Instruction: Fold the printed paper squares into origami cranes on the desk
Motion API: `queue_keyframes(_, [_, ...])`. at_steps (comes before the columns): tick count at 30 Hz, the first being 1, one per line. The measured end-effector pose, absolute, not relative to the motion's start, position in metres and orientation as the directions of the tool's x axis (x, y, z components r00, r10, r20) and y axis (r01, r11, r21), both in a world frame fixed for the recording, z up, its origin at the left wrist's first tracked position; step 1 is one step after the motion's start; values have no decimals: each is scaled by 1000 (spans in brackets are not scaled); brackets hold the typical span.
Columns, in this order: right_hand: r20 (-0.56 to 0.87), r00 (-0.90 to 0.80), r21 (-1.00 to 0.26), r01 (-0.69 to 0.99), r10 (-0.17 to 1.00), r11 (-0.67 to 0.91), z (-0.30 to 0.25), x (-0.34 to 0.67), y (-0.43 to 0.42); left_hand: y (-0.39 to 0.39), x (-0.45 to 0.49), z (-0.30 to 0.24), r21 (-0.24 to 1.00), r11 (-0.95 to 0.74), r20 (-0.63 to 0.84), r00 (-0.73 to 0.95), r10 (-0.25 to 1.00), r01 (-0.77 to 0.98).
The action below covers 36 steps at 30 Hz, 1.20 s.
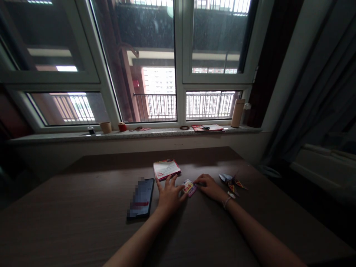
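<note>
A small, flat piece of folded paper, printed in white, yellow and purple (190, 188), lies on the dark brown wooden table (91, 185) between the person's two hands. With that paper as the clock's centre and twelve towards the window, the left hand (171, 194) is at nine, its outer fingers spread low over the tabletop and its thumb and forefinger at the paper's near side. The right hand (208, 186) is at three, fingers curled, tips at the opposite edge; whether either hand truly pinches the sheet or merely presses it, one cannot tell. The piece looks very light, thin and probably glossy, so it should crease readily, slide easily and tear if pulled; its opposite edges seem the best hold, with flat fingertips. A black slab-shaped phone (144, 198) lies towards nine, a white, red-edged paper stack (167, 169) past ten, and a dark, pointed folded-paper shape (230, 183) near three.
</note>
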State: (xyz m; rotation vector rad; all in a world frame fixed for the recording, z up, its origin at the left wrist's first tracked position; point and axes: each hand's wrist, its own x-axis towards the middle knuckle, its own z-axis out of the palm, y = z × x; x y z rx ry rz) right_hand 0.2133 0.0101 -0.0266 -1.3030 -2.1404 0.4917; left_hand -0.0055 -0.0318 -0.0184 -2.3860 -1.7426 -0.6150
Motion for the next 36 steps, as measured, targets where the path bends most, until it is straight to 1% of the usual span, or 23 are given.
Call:
queue_keyframes(6, [328,-392,-608,608,859,510,-36,216,18,-31,-6,-16,149,-309,349,242,905,939])
queue_keyframes(11, [359,-365,-663,549,859,510,-41,214,22,-30,-7,-15,149,-286,336,223,915,947])
queue_keyframes(22, [327,-367,-718,503,871,482,-33,214,18,-29,-5,-13,196,-257,286,195,938,946])
queue_keyframes(27, [338,-328,-705,532,882,469,-37,213,19,-29,-5,-16,214,-264,289,197,937,941])
queue_keyframes(33, [331,-284,-674,595,900,437,-41,210,19,-33,-2,-13,279,-282,258,211,943,918])
queue_keyframes(36, [327,-246,-653,639,912,407,-43,206,19,-35,2,-14,291,-289,259,215,942,912])
